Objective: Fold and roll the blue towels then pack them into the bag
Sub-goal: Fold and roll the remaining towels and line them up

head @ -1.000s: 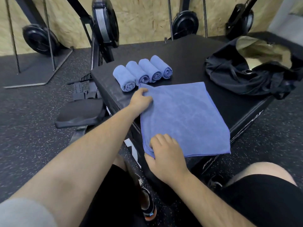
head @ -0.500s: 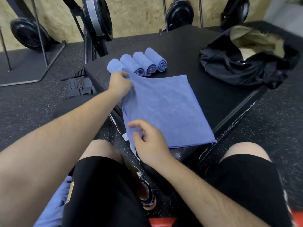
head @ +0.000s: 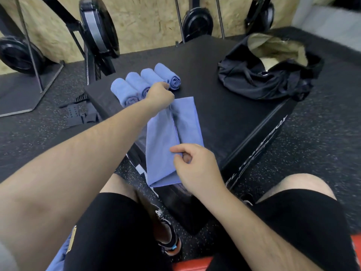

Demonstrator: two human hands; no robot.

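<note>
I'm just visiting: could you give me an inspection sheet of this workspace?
Surface: black box, towels and bag on it.
Job's things: four rolled blue towels side by side; fifth towel half folded; black bag open.
Clutter: blue cloth by the left thigh, partly out of frame.
Grippers: left hand grips the fifth towel's far end; right hand pinches its near end.
Cables: nothing seen.
Surroundings: speckled gym floor, chipboard wall, fan-wheel exercise machines.
</note>
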